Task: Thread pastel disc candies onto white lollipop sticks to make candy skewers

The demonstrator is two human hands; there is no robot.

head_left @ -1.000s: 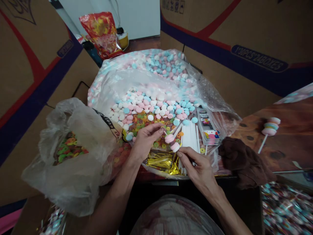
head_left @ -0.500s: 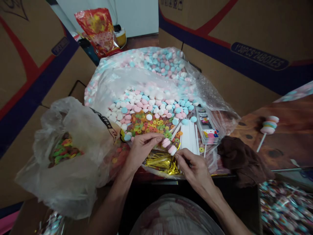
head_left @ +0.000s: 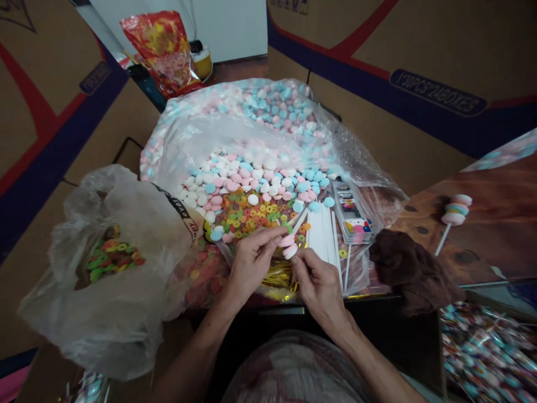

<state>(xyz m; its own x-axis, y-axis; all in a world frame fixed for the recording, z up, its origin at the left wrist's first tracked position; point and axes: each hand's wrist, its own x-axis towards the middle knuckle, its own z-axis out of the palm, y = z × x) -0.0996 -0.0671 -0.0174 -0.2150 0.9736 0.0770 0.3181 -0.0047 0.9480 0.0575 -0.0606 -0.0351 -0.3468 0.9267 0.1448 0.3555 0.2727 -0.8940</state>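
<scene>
My left hand (head_left: 251,258) pinches the top of a pink and white candy stack (head_left: 288,245) that sits on a thin white stick. My right hand (head_left: 318,284) is closed round the lower part of that stick, just below the stack. Both hands meet over a pile of gold twist ties (head_left: 277,276). Behind them lies a big clear bag (head_left: 268,129) full of pink, blue and white round candies, with a heap of small coloured ring candies (head_left: 251,212) at its front. A bundle of white sticks (head_left: 322,235) lies to the right of the stack.
A second clear bag (head_left: 126,263) of ring candies stands at the left. A printed card pack (head_left: 351,215) and a brown cloth (head_left: 411,268) lie to the right. A finished candy stick (head_left: 452,215) rests on the brown table. Cardboard boxes (head_left: 419,67) surround the area.
Both hands have drawn closer together and a little left. The candy stack has slid down toward my right hand's fingers. The view has shifted slightly.
</scene>
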